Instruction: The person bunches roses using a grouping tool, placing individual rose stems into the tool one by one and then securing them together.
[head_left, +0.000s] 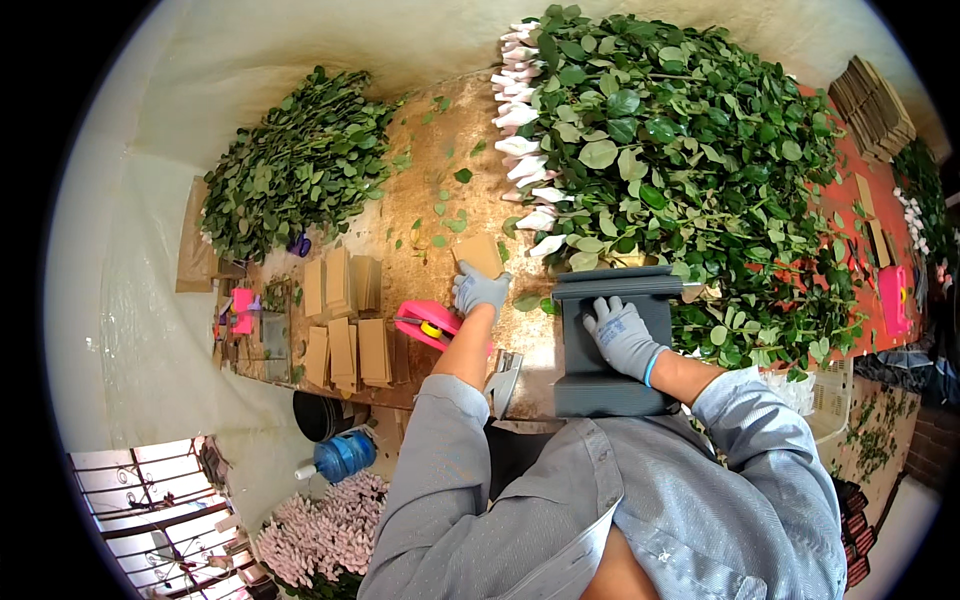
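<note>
Grasping a cardboard rectangle (479,253) by its near edge in the gloved left hand (483,291) just beyond the pink tape dispenser (417,313), probably light, stiff yet creasable, so best held by the edges, while resting the gloved right hand (626,340), unclenched, on the grey ribbed cradle (605,396).

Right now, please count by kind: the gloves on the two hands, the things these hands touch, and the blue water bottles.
Gray gloves: 2
Cardboard piece: 1
Dark ridged mat: 1
Blue water bottle: 1
Total: 5
</note>
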